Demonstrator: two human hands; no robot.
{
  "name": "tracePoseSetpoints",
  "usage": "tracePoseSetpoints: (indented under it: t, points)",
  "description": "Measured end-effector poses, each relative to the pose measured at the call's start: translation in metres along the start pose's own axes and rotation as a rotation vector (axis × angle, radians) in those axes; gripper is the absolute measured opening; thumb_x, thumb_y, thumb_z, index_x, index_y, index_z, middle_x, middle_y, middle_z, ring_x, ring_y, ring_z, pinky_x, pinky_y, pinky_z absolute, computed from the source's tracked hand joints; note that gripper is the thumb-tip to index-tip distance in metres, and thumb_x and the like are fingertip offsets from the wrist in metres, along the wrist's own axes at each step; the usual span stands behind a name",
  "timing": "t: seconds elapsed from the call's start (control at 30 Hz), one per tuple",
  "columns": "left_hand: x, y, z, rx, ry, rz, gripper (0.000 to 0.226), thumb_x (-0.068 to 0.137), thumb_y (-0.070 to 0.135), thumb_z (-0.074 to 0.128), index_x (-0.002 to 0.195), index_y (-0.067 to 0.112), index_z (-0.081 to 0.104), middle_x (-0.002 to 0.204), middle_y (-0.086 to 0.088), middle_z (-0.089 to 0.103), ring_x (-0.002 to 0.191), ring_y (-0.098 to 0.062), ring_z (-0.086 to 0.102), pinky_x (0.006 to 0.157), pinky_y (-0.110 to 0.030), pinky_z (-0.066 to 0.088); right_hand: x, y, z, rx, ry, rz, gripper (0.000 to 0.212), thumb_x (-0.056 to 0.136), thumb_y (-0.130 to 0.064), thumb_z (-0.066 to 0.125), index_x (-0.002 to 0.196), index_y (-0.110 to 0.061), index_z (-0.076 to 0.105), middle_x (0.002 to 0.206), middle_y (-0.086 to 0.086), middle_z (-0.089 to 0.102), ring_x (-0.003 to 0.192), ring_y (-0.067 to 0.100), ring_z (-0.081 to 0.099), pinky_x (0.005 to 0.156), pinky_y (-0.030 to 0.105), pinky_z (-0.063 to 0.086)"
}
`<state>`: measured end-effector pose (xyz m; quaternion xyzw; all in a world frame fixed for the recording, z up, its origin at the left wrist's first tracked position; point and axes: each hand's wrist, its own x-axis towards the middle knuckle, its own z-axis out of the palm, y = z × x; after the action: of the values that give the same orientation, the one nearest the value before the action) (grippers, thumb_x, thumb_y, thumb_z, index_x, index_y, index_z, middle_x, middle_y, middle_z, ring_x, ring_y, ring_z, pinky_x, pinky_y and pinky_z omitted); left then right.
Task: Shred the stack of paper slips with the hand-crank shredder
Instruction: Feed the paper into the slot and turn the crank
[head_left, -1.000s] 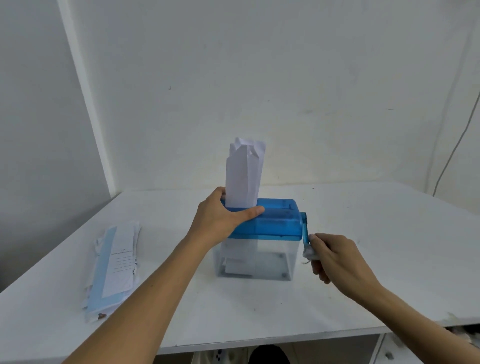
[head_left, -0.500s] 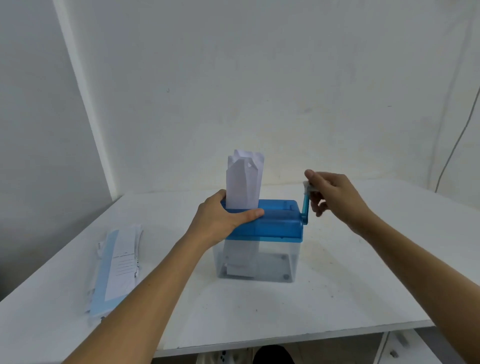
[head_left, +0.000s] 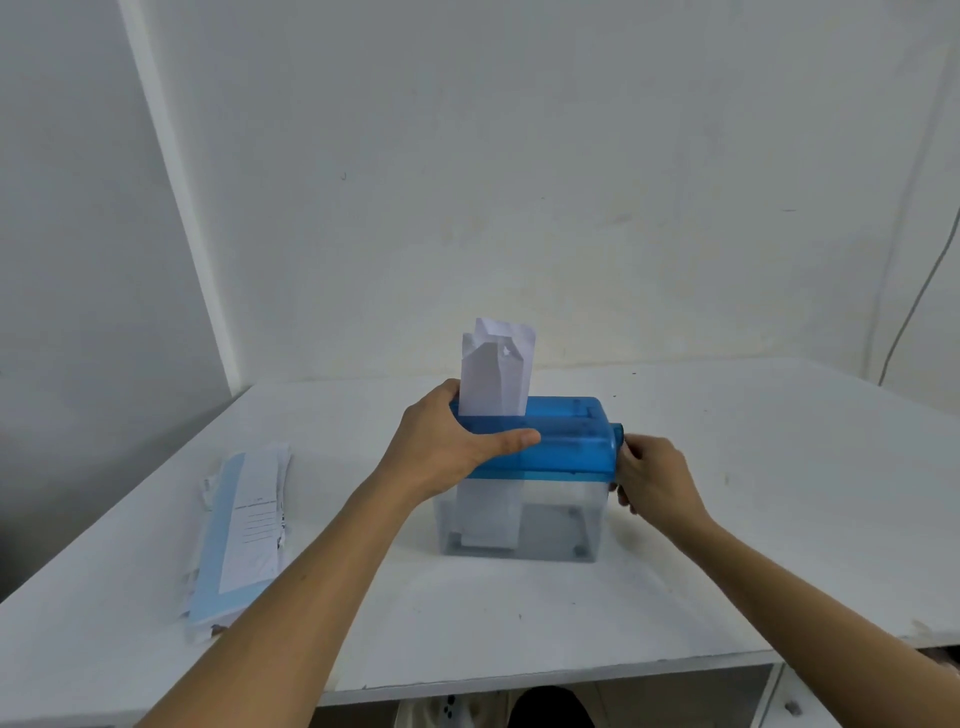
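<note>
A hand-crank shredder with a blue top (head_left: 566, 441) and a clear bin (head_left: 550, 519) stands mid-table. White paper slips (head_left: 496, 374) stick upright out of its slot, and their lower part hangs inside the bin. My left hand (head_left: 452, 441) grips the left end of the blue top, thumb along the front. My right hand (head_left: 649, 478) holds the crank handle at the shredder's right side, low beside the bin; the handle is mostly hidden by my fingers. A stack of paper slips (head_left: 244, 525) on a light blue sheet lies at the table's left.
The white table (head_left: 753, 519) meets white walls at the back and left. A thin cable (head_left: 914, 306) hangs down the wall at the far right. Below the front edge are a shelf and a dark object.
My right hand swung the crank from low to the top and down again to the shredder's right side. The slips stick out less high. My left hand kept its grip.
</note>
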<state>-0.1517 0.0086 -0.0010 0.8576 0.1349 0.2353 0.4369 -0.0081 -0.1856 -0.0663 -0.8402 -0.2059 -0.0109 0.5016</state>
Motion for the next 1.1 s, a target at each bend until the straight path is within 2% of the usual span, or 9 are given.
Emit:
tracePoseSetpoints:
  t: [0.13, 0.33, 0.43, 0.5, 0.57, 0.67, 0.83, 1.0, 1.1]
  points:
    - [-0.004, 0.001, 0.002, 0.001, 0.032, -0.006, 0.083, 0.058, 0.066, 0.085, 0.126, 0.033, 0.05, 0.112, 0.021, 0.055, 0.096, 0.001, 0.054, 0.064, -0.013, 0.041, -0.024, 0.004, -0.01, -0.073, -0.074, -0.016, 0.043, 0.106, -0.035, 0.044, 0.08, -0.009, 0.068, 0.066, 0.005, 0.069, 0.049, 0.01, 0.056, 0.048, 0.021, 0.045]
    - [-0.003, 0.001, 0.003, 0.004, 0.03, -0.015, 0.083, 0.057, 0.067, 0.085, 0.124, 0.033, 0.051, 0.11, 0.022, 0.056, 0.095, 0.002, 0.054, 0.066, -0.013, 0.043, -0.054, -0.011, -0.04, -0.067, -0.267, -0.105, 0.036, 0.104, -0.029, 0.045, 0.084, -0.009, 0.067, 0.068, 0.006, 0.069, 0.056, 0.014, 0.061, 0.053, 0.027, 0.051]
    - [-0.002, 0.001, 0.002, 0.004, 0.022, -0.034, 0.088, 0.057, 0.065, 0.087, 0.128, 0.029, 0.051, 0.109, 0.021, 0.055, 0.091, 0.005, 0.052, 0.064, -0.013, 0.041, -0.061, -0.029, -0.062, 0.041, -0.428, -0.164, 0.036, 0.089, -0.039, 0.052, 0.081, -0.005, 0.062, 0.067, 0.004, 0.066, 0.06, 0.017, 0.063, 0.056, 0.028, 0.051]
    - [-0.001, 0.002, 0.001, 0.002, 0.014, -0.039, 0.093, 0.056, 0.064, 0.088, 0.132, 0.026, 0.051, 0.113, 0.018, 0.056, 0.092, 0.003, 0.053, 0.064, -0.013, 0.042, -0.056, -0.041, -0.078, 0.008, -0.475, -0.229, 0.036, 0.089, -0.04, 0.058, 0.08, -0.005, 0.063, 0.067, 0.003, 0.066, 0.061, 0.016, 0.063, 0.057, 0.026, 0.05]
    - [-0.001, 0.002, 0.001, -0.006, 0.011, -0.041, 0.094, 0.056, 0.063, 0.088, 0.134, 0.025, 0.051, 0.115, 0.016, 0.056, 0.094, -0.001, 0.054, 0.064, -0.013, 0.042, -0.046, -0.051, -0.091, -0.057, -0.504, -0.285, 0.032, 0.095, -0.031, 0.067, 0.076, -0.005, 0.066, 0.068, 0.006, 0.069, 0.062, 0.015, 0.063, 0.059, 0.028, 0.05]
    - [-0.002, 0.001, 0.002, -0.01, 0.03, -0.038, 0.094, 0.056, 0.063, 0.088, 0.134, 0.025, 0.051, 0.117, 0.015, 0.056, 0.099, -0.006, 0.056, 0.066, -0.014, 0.043, -0.031, -0.061, -0.098, -0.044, -0.538, -0.301, 0.032, 0.095, -0.028, 0.063, 0.075, -0.004, 0.068, 0.073, 0.012, 0.072, 0.064, 0.017, 0.064, 0.062, 0.032, 0.051]
    - [-0.001, 0.001, 0.002, -0.011, 0.033, -0.039, 0.09, 0.057, 0.062, 0.089, 0.131, 0.027, 0.051, 0.111, 0.02, 0.055, 0.093, 0.004, 0.052, 0.065, -0.013, 0.041, -0.009, -0.069, -0.093, 0.082, -0.369, -0.328, 0.045, 0.089, -0.044, 0.057, 0.085, -0.002, 0.069, 0.077, 0.012, 0.072, 0.066, 0.024, 0.064, 0.059, 0.033, 0.054]
    - [-0.003, 0.002, 0.004, 0.0, 0.051, -0.034, 0.082, 0.059, 0.062, 0.087, 0.125, 0.028, 0.053, 0.106, 0.022, 0.055, 0.092, 0.004, 0.054, 0.061, -0.013, 0.043, 0.016, -0.073, -0.066, 0.185, -0.009, -0.364, 0.016, 0.097, -0.028, 0.063, 0.097, -0.013, 0.058, 0.088, 0.002, 0.069, 0.07, 0.016, 0.068, 0.054, 0.028, 0.056]
    - [-0.003, 0.002, 0.004, -0.003, 0.057, -0.027, 0.08, 0.058, 0.063, 0.087, 0.123, 0.028, 0.054, 0.106, 0.022, 0.057, 0.092, 0.002, 0.056, 0.06, -0.012, 0.043, 0.026, -0.069, -0.044, 0.24, 0.147, -0.328, 0.018, 0.098, -0.028, 0.064, 0.092, -0.011, 0.058, 0.083, 0.003, 0.07, 0.068, 0.014, 0.066, 0.051, 0.025, 0.053]
